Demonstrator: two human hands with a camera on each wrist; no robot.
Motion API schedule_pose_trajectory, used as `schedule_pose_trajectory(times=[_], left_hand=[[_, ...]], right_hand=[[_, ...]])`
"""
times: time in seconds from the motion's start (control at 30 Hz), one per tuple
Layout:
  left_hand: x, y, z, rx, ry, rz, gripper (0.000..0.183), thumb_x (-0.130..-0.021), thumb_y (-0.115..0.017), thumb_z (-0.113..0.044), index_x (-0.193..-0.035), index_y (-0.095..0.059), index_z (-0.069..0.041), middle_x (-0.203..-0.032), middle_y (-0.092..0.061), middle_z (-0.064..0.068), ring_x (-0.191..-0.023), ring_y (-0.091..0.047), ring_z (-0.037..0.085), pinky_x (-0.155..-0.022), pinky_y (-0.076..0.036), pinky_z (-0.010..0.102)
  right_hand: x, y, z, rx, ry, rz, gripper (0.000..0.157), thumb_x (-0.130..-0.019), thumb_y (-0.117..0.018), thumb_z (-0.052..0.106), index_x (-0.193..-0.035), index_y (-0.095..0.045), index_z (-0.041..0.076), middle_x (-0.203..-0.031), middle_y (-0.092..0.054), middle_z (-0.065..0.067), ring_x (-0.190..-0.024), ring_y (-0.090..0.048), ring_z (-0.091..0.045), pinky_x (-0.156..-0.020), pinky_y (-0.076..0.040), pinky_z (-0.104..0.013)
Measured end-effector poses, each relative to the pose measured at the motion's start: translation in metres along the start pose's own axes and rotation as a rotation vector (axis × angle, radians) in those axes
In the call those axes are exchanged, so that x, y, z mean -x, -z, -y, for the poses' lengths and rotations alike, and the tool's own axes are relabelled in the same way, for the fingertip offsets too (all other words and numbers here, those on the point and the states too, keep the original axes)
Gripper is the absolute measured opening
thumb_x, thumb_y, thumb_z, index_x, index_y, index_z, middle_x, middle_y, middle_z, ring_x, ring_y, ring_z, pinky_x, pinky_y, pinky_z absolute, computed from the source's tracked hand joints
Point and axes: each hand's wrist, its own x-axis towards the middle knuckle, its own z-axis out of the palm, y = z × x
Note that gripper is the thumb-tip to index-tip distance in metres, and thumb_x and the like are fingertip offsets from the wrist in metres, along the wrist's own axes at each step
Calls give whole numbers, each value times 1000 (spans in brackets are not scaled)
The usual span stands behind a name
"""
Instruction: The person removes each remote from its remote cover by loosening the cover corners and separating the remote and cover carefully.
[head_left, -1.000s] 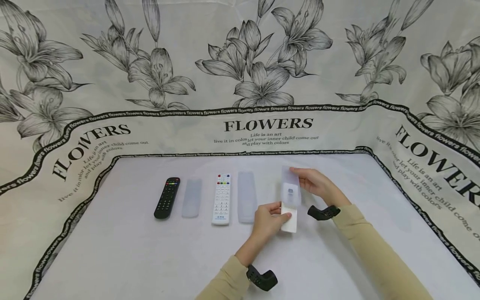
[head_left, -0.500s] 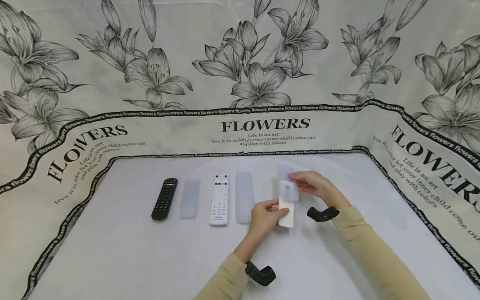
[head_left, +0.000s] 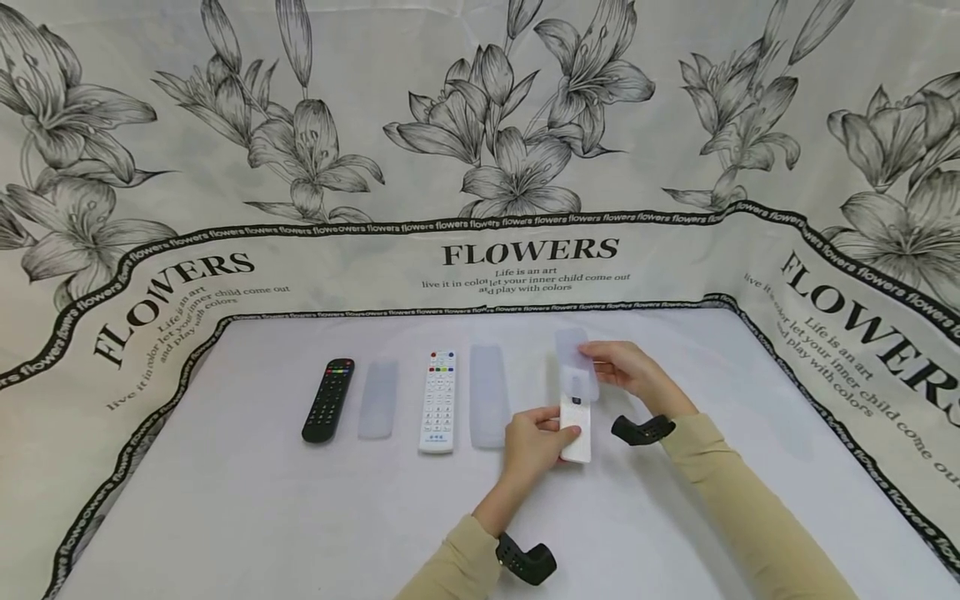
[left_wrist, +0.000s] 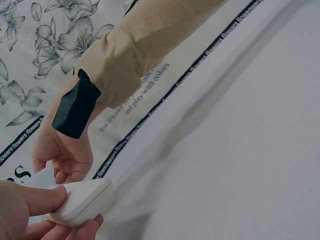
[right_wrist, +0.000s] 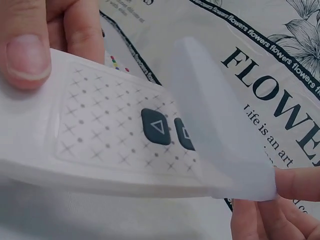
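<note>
A white remote control [head_left: 576, 437] with a cross-and-dot pattern and dark buttons [right_wrist: 156, 126] on its face lies between the two hands. My left hand [head_left: 531, 443] grips its near end, thumb on top and fingers beneath; the left wrist view shows the same grip on the white body [left_wrist: 82, 200]. Over the far end sits a translucent cover [head_left: 576, 358], its edge crossing one of the buttons. My right hand [head_left: 626, 371] pinches this cover at its right side. In the right wrist view the cover [right_wrist: 215, 130] stands flared up from the face.
On the white table lie a black remote [head_left: 328, 400], a small translucent cover [head_left: 378, 400], a white remote with coloured buttons [head_left: 437, 400] and a longer translucent cover [head_left: 488, 396], side by side. Flower-printed cloth [head_left: 525, 167] walls the back and sides.
More of the remote's face shows below the cover than a second ago, with a dark button now at its edge. The left hand dipped back toward the body; the right hand stayed close by.
</note>
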Motion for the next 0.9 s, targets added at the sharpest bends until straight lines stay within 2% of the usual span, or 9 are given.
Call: schedule_pose_trajectory(times=[0.07,0.23,0.4,0.5,0.57,0.77,0.9], left_hand=[[1,-2,0,1,-6,0,31,-75,-78,-5,-105,-71,3,-76,-72,9,-55,-62,6,-43,-52,25],[1,-4,0,3,0,-8,31,-75,-78,-2,-105,-71,3,-77,-72,10,-59,-64,7,-44,-52,26],[2,-5,-2,-49,0,20,33,-76,-77,-2,-109,-70,2,-79,-71,7,-59,-63,6,-46,-53,25],[4,-5,-3,-68,-2,40,35,-77,-75,0,-111,-69,3,-80,-70,6,-60,-63,6,-47,-53,24],[4,-4,-4,-72,-1,40,36,-77,-75,1,-112,-68,4,-81,-70,7,-61,-63,7,-47,-53,24],[2,-2,-4,-60,10,33,36,-77,-75,0,-112,-67,5,-83,-71,8,-62,-65,8,-49,-55,27],[-3,-3,-2,-39,42,19,36,-77,-75,1,-111,-67,6,-81,-70,8,-61,-64,8,-49,-55,28]], right_hand=[[0,1,0,-9,5,4,19,-93,-59,13,-79,-63,24,-68,-67,13,-63,-62,1,-59,-51,-14],[0,2,1,3,14,-34,4,-93,-60,14,-97,-60,16,-72,-65,15,-68,-62,0,-61,-51,-15],[3,1,1,105,76,-94,38,-93,-61,20,-126,-55,2,-78,-61,19,-75,-59,2,-68,-51,-15],[5,0,1,152,123,-100,49,-95,-59,23,-134,-48,-4,-81,-60,20,-78,-59,3,-72,-51,-15],[5,-1,0,136,144,-100,47,-95,-59,23,-133,-49,-4,-81,-60,20,-79,-59,3,-72,-51,-15],[2,1,3,-29,184,-109,19,-95,-59,21,-112,-57,12,-81,-62,17,-77,-58,0,-69,-49,-15],[2,4,5,-93,210,-111,10,-96,-58,20,-106,-57,18,-83,-62,15,-76,-58,-1,-67,-49,-15]])
